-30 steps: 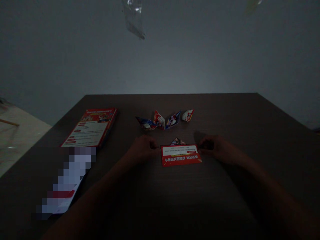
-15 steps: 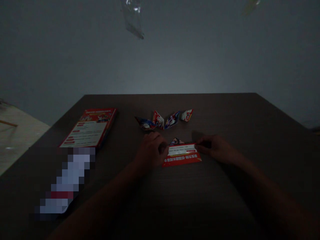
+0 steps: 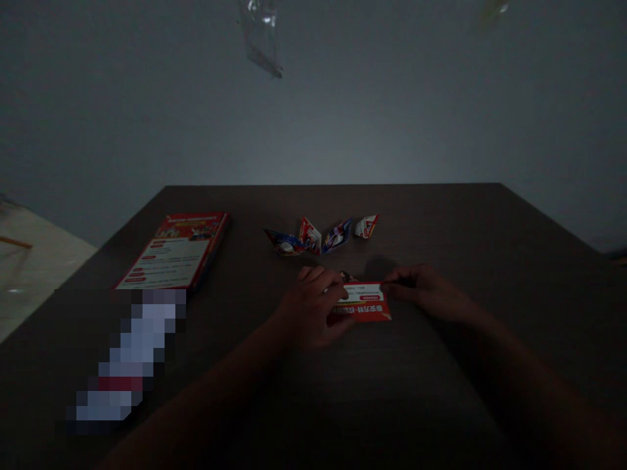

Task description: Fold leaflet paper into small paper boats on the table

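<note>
From the folded red-and-white glossy paper sheet, at eight o'clock lies a pale, blurred-out slab; at ten, a thick, rectangular stack of red-and-white printed leaflets. The left hand, at nine, spreads over the sheet's left part; I cannot tell whether it grips. Around eleven, four pointed, creased paper shapes cross the dark, wood-grained worktop. The right hand, at three, pinches the sheet's two-o'clock corner.

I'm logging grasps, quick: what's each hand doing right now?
Left hand: loosely open, laid over the left part of the red-and-white paper.
Right hand: closed, pinching that paper near its far right corner.
</note>
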Demonstrator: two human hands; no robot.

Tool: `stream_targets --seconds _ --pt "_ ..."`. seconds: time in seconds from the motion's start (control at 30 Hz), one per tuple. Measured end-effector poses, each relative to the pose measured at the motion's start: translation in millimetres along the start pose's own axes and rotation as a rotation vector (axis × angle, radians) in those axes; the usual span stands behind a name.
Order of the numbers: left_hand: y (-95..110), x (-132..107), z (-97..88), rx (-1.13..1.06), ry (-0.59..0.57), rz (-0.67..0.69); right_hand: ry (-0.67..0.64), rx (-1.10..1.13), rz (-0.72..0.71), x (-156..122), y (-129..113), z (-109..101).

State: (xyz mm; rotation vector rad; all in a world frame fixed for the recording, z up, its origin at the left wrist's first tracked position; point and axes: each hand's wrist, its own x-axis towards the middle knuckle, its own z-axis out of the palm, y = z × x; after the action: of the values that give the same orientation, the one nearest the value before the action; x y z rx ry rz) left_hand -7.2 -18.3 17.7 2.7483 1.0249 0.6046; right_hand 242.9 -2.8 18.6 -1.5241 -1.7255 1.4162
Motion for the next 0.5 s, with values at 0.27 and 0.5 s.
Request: stream_targets --seconds 0.27,0.5 --pt "5 1 -2.0 0.011 0.009 0.036 0.047 0.393 0.054 0 0 9" --pt "1 0 1.9 0.042 0.053 0.024 -0.02 0.561 0.085 -2 -8 16"
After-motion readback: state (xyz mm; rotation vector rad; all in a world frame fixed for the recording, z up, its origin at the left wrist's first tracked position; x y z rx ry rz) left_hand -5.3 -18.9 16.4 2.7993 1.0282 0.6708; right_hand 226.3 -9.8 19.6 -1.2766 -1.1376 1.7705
